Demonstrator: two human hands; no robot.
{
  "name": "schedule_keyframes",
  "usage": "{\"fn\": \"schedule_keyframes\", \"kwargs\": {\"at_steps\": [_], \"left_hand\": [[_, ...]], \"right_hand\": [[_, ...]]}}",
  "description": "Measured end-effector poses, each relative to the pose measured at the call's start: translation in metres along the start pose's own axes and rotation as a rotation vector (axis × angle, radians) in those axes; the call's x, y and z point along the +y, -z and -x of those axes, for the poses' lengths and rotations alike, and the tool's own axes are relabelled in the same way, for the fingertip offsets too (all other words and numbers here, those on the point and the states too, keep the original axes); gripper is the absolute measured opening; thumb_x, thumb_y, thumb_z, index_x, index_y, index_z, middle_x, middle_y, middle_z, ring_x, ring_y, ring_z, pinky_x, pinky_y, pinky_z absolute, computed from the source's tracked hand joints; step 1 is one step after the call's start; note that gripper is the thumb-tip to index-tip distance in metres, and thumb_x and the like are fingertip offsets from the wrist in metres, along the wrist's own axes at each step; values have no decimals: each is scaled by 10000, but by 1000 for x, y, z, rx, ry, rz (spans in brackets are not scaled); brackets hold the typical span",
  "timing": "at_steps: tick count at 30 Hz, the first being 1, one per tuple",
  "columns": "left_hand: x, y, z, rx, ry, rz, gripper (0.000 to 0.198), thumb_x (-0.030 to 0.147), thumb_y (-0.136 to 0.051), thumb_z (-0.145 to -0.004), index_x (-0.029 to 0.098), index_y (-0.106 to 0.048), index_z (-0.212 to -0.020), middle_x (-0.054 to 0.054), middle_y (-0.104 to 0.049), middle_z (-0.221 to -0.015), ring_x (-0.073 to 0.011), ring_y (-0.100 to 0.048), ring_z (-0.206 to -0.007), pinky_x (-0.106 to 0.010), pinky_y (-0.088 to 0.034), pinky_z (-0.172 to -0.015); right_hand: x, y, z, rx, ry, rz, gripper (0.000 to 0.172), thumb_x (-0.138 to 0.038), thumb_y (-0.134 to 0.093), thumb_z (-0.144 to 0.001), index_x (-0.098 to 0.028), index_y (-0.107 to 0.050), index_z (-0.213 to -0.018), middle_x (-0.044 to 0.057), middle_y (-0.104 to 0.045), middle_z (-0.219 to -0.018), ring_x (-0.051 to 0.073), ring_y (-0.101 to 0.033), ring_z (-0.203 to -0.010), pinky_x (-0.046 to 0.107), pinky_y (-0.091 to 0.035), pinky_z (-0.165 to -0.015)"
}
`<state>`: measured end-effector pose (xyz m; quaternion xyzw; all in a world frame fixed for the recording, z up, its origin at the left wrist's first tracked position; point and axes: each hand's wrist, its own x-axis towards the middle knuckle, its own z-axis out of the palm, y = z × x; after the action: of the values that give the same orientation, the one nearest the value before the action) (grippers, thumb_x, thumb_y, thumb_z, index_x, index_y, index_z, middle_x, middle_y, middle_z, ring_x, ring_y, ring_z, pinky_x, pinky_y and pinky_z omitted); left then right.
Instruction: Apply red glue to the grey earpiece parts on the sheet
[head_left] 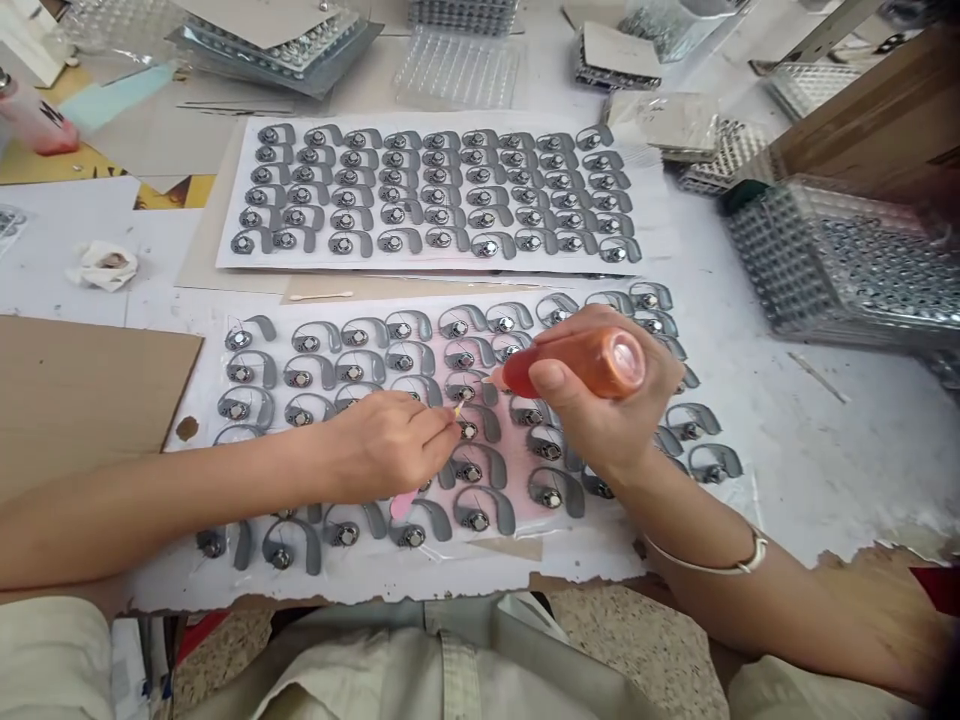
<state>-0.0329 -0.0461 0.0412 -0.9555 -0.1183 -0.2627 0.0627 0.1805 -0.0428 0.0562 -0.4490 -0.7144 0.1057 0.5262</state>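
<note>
My right hand (600, 405) is closed round a small orange squeeze bottle (581, 365) lying sideways, its nozzle pointing left over the near white sheet (420, 575). My left hand (390, 445) pinches a thin stick (457, 411) with a pink end below the fingers; its tip sits over a grey ear-hook part (471, 425) in the middle of that sheet. The sheet carries rows of several grey ear-hook parts with round metal centres. A second sheet (225, 250) with the same parts lies behind it.
Brown cardboard (82, 400) lies at the left. Clear plastic trays of metal parts (847, 265) stack at the right, more trays (457, 65) at the back. A crumpled tissue (105, 265) and a pink bottle (34, 120) sit far left. A cotton swab (321, 296) lies between the sheets.
</note>
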Motion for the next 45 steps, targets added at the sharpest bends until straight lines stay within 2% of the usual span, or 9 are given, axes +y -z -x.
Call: {"fn": "schedule_keyframes", "kwargs": {"at_steps": [9,14,19,27,37,45], "left_hand": [[5,-3,2,1,-41,-127,137,49,-521,-838,76,-650,-799,-126,-707,-784,-130,-580,-510,-245,-479,-446],[7,-6,2,-32,-84,-122,137,47,-538,-805,79,-637,-716,-134,-699,-735,-140,-574,-496,-254,-461,-440],[7,-8,2,-52,-94,-120,151,39,-522,-799,80,-648,-727,-130,-699,-732,-144,-583,-497,-261,-469,-444],[9,-7,3,-73,-100,-140,150,44,-515,-816,66,-658,-775,-132,-699,-741,-141,-590,-508,-257,-476,-450],[10,-9,4,-73,-95,-131,151,36,-500,-816,69,-639,-764,-124,-684,-711,-143,-591,-511,-262,-478,-455],[9,-8,3,-73,-109,-155,139,36,-510,-827,67,-632,-767,-135,-691,-736,-136,-586,-513,-253,-463,-444]], "right_hand": [[2,-5,6,-19,171,31,200,-390,-643,-819,-214,-589,-739,16,-593,-658,140,-543,-551,321,-441,-493],[2,-9,7,-51,199,20,182,-332,-645,-825,-219,-569,-706,8,-590,-639,137,-544,-536,315,-442,-478],[0,-13,6,-72,232,12,177,-304,-647,-824,-218,-575,-688,2,-598,-621,135,-549,-525,309,-450,-471],[0,-14,7,-105,214,-4,161,-254,-684,-794,-201,-561,-705,-20,-608,-627,110,-554,-554,269,-456,-505],[2,-14,9,-95,203,34,155,-289,-665,-805,-214,-575,-703,-13,-616,-622,124,-554,-544,289,-433,-483],[1,-16,7,-68,234,9,137,-241,-680,-789,-213,-573,-707,-20,-610,-606,124,-553,-544,285,-432,-484]]}}
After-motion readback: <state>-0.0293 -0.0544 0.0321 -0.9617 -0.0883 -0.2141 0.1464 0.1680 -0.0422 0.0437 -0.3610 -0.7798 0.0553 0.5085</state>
